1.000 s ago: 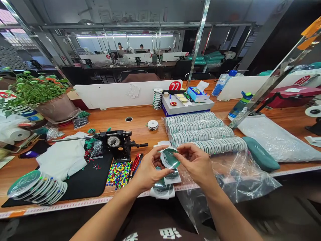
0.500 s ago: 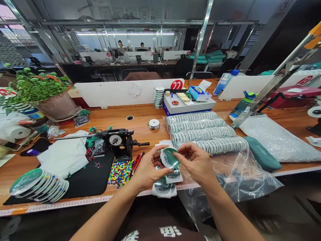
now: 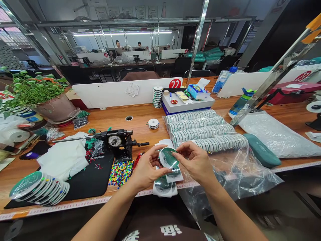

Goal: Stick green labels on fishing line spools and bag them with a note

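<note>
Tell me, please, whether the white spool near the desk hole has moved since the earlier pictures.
No, the white spool keeps its place right of the desk hole.

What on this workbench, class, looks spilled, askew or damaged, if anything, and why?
The multicoloured beads look oddest: loose by the black mat, no container discernible, as if spilled. The front-left spools lean over like a toppled stack. The green-labelled disc in the left hand and right hand shows no evident damage.
</note>
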The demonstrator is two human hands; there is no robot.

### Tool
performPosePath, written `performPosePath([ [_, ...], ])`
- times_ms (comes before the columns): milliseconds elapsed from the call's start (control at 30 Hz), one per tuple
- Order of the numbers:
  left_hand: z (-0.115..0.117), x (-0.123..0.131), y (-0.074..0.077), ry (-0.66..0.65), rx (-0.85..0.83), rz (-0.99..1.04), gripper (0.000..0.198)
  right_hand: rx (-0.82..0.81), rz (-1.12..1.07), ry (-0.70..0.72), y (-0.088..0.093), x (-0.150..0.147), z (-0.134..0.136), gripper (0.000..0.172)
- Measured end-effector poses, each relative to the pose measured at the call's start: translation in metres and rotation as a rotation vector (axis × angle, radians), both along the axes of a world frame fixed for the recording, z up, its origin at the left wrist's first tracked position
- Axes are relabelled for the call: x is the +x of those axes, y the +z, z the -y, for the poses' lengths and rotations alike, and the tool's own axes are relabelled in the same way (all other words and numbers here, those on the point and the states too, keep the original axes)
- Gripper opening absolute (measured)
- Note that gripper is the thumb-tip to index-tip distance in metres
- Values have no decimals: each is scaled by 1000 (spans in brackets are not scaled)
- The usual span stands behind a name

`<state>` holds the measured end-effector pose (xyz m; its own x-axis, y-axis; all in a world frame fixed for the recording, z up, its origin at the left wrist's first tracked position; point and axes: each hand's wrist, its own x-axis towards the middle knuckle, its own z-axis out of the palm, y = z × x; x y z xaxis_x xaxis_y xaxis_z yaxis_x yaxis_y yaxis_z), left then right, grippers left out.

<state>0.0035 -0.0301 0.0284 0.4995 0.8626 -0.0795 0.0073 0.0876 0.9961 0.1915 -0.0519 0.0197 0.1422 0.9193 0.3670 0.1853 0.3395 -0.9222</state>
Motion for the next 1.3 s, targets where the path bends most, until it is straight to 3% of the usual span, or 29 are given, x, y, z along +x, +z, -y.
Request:
performPosePath([
  [100,0,-2,-1,-10,4,-3,77,1,6,9,-1,-2,1,17],
  [267,-1,-6,-6,-5,24,40,57,128,213,-32,-1,-5,4,9],
  [400,0,-9,-8,55,-10,29,61,332,523,-257,-1,-3,1,14],
  [500,4,-11,-8,95,-10,7,62,261,549,-337,-2,-5,-2,29],
  [600,11,-12,-8,77,53,-72,57,32,450,-102,-2,-15,-4,51],
  [700,16,-15,-9,60,108,-124,51,-196,287,140,-4,-24,-7,40],
  [800,18,-19,-10,94,72,-76,49,-239,150,172,-7,-28,-9,44],
  [933,20,-28,-10,143,39,-4,57,-272,178,150,-6,-33,-3,39],
  [1067,24,-36,-6,-13,42,-66,77,-346,254,248,0,-37,1,32],
  [1167,28,-39,-3,-1,101,-151,76,-306,230,370,1,-39,-3,30],
  [1300,34,-43,-3,98,126,-124,70,-411,3,462,-1,-47,-5,61],
])
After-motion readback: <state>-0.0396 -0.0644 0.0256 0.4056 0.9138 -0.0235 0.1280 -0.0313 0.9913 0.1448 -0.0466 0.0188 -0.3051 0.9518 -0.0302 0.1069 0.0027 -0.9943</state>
